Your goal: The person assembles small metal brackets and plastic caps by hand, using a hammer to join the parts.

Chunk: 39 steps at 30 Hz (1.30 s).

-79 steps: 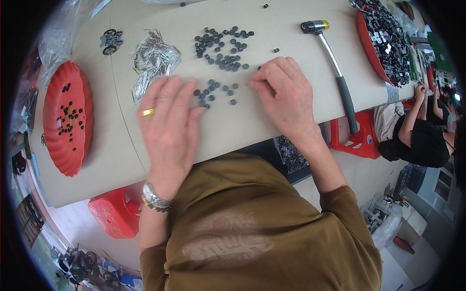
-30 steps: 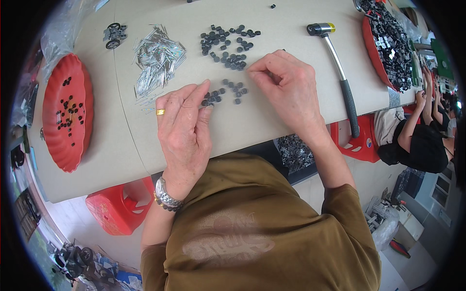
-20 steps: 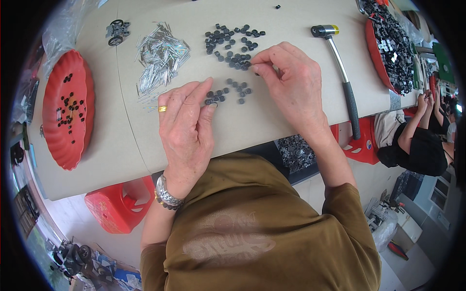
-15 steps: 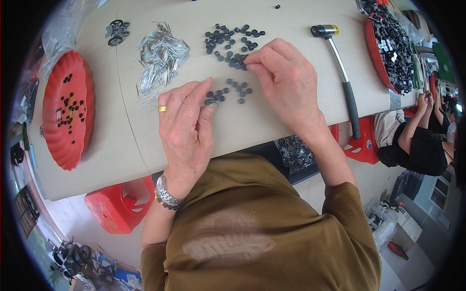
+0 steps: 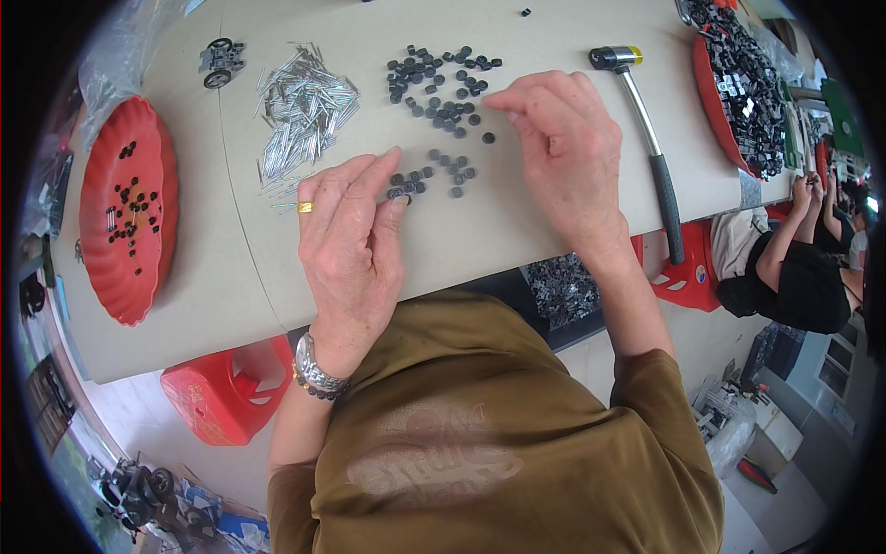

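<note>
Small black wheels (image 5: pixel 449 113) lie in a loose pile on the table, with a smaller group of them (image 5: pixel 457 168) nearer me. My left hand (image 5: pixel 349 235) rests beside another small cluster of wheels (image 5: pixel 417 177). Its thumb and forefinger are apart, the thumb tip against the nearest wheel. To the right of the pile, my right hand (image 5: pixel 574 152) hovers with its forefinger stretched out and the other fingers partly curled; I see nothing in it. One single wheel (image 5: pixel 488 138) sits apart just below its fingertips.
Thin metal pins (image 5: pixel 306 111) are heaped left of the wheels, below a small wheeled chassis (image 5: pixel 221 63). A red dish (image 5: pixel 159 249) stands at the left. A mallet (image 5: pixel 657 157) lies at the right, near a red bowl (image 5: pixel 718 115) of dark parts. Other people sit beyond.
My right hand has drawn back to the right from the wheel pile. Two wheels now show apart at the pile's right edge. The left hand has barely moved.
</note>
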{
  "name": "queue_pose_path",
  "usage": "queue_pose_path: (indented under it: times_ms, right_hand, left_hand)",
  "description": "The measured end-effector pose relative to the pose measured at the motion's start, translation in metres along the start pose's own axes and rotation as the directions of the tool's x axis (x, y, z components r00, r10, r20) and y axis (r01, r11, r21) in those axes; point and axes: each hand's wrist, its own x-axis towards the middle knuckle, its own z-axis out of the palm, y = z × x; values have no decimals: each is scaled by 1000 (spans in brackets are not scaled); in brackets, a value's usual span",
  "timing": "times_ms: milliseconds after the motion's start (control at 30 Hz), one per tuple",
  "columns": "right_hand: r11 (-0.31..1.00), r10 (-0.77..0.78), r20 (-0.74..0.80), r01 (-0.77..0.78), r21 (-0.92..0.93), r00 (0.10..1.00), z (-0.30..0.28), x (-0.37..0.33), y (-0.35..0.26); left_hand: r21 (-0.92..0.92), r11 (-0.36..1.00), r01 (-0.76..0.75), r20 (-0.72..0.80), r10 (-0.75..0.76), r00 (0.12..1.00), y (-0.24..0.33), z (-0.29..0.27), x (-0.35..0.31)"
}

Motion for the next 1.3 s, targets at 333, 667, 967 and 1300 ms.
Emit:
queue_pose_path:
  times_ms: [333,667,967,1300]
  right_hand:
    - [998,-42,18,41,47,999,-4,-9,0]
    - [1000,16,209,-17,3,978,5,12,-6]
    - [992,-5,224,34,-125,975,5,16,-6]
    - [989,142,204,-132,-62,968,0,10,1]
  left_hand:
    - [-37,999,-23,-21,22,1000,-1,2,1]
    - [-10,999,32,12,-32,999,2,0,0]
    - [-33,999,-27,-22,26,999,-1,2,2]
    - [-39,999,-13,-17,12,1000,-1,2,2]
